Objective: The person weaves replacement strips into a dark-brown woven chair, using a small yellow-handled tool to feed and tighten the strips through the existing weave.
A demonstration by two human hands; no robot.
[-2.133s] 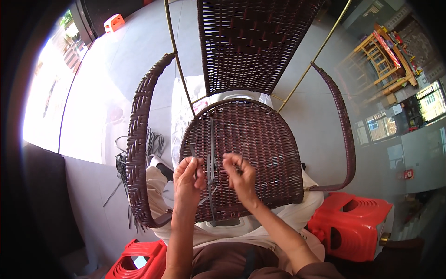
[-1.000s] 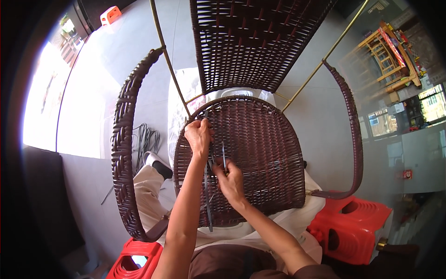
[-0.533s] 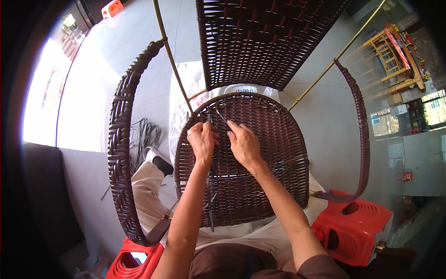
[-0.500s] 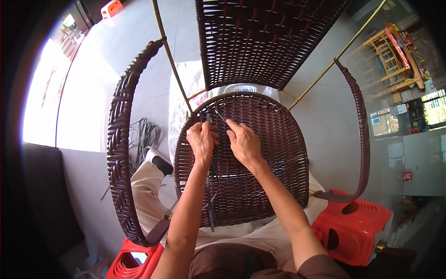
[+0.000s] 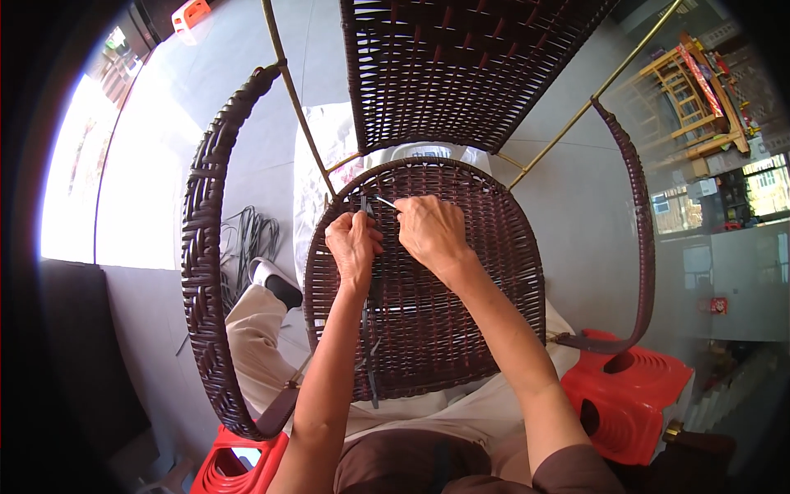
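Observation:
A dark brown woven chair seat (image 5: 420,329) lies in front of me. Near its far left part, my left hand (image 5: 354,247) is closed in a pinch on a flat grey strip (image 5: 364,202). The strip's loose tail runs down the weave beside my left forearm. To the right, my right hand (image 5: 434,235) is closed around a thin metal rod-like tool (image 5: 384,202). Its tip points left, toward the strip. The handle is hidden in my fist, so its exact kind cannot be told.
Beyond the seat rises the woven backrest (image 5: 461,90) on brass-coloured rods. Wrapped armrests curve at the left (image 5: 206,247) and right (image 5: 638,222). Red plastic stools (image 5: 634,387) stand at both sides. A bundle of grey strips (image 5: 251,239) lies on the floor at left, by my foot.
My right hand has rolled over, its index finger now curled instead of stretched along the tool. The tool lies flatter, its tip toward the strip. My left hand keeps its pinch.

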